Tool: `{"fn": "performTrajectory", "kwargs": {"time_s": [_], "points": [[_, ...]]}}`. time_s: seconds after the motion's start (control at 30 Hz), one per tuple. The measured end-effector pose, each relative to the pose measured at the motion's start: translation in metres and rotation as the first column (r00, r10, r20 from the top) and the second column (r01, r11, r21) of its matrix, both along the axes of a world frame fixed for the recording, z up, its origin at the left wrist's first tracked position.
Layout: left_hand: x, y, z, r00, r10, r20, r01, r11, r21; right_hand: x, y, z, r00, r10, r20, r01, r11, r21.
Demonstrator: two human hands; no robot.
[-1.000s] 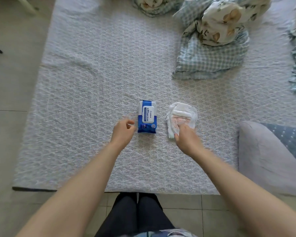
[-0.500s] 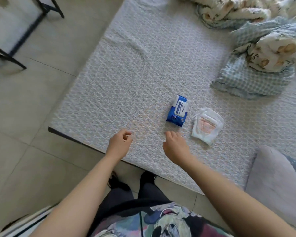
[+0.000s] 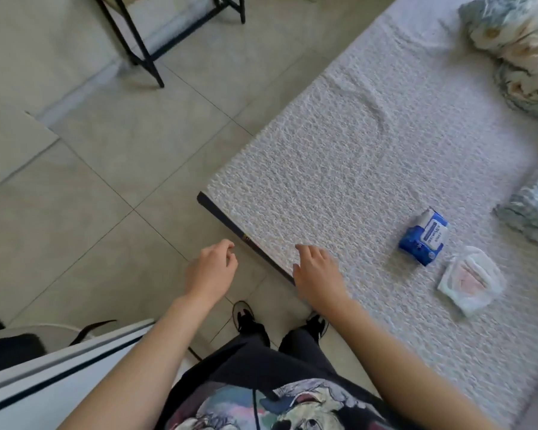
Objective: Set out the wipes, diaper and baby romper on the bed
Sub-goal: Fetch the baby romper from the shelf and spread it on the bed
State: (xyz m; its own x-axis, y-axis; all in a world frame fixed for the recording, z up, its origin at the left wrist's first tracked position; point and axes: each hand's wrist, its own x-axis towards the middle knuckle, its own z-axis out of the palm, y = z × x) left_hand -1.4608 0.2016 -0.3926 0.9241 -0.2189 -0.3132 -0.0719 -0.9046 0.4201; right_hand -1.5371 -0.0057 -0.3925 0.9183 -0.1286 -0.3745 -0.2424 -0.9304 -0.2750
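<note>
A blue and white pack of wipes (image 3: 424, 238) lies on the bed (image 3: 339, 169), a textured pale cover. Just right of it and nearer me rests a folded white diaper (image 3: 471, 279). My left hand (image 3: 210, 268) hangs over the floor beside the bed's corner, fingers loosely curled, holding nothing. My right hand (image 3: 317, 273) hovers over the bed's near edge, fingers apart and empty, well left of the wipes. No baby romper shows in the view.
Crumpled floral and checked bedding (image 3: 516, 54) lies at the bed's far right. More checked cloth (image 3: 531, 209) sits right of the wipes. A black metal stand (image 3: 143, 54) is on the tiled floor at the back left. A white panel (image 3: 44, 377) is at my lower left.
Both hands have left the wipes and diaper and drawn back toward the bed's edge. My head has turned left, so the bed items now sit at the right.
</note>
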Motion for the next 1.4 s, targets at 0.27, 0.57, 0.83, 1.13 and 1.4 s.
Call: {"fn": "performTrajectory", "kwargs": {"time_s": [0.27,0.57,0.83,1.13,1.4], "points": [[0.046,0.093,0.007,0.977,0.205,0.062,-0.208,0.976,0.06,0.087,0.092,0.006,0.986,0.165,0.037,-0.166,0.986,0.026],[0.152,0.137,0.009,0.951,0.291,0.103,-0.302,0.946,0.12,0.221,0.141,0.017,0.968,0.246,0.048,-0.249,0.966,0.074],[0.303,0.158,0.044,0.957,0.22,0.189,-0.257,0.945,0.201,0.381,0.168,0.041,0.916,0.39,0.088,-0.394,0.918,0.034],[0.446,0.182,0.063,0.942,0.15,0.299,-0.215,0.957,0.195,0.531,0.186,0.055,0.889,0.418,0.186,-0.418,0.908,-0.043],[0.606,0.202,0.085,0.916,0.011,0.4,-0.077,0.986,0.149,0.663,0.215,0.068,0.899,0.325,0.292,-0.314,0.946,-0.086]]}}
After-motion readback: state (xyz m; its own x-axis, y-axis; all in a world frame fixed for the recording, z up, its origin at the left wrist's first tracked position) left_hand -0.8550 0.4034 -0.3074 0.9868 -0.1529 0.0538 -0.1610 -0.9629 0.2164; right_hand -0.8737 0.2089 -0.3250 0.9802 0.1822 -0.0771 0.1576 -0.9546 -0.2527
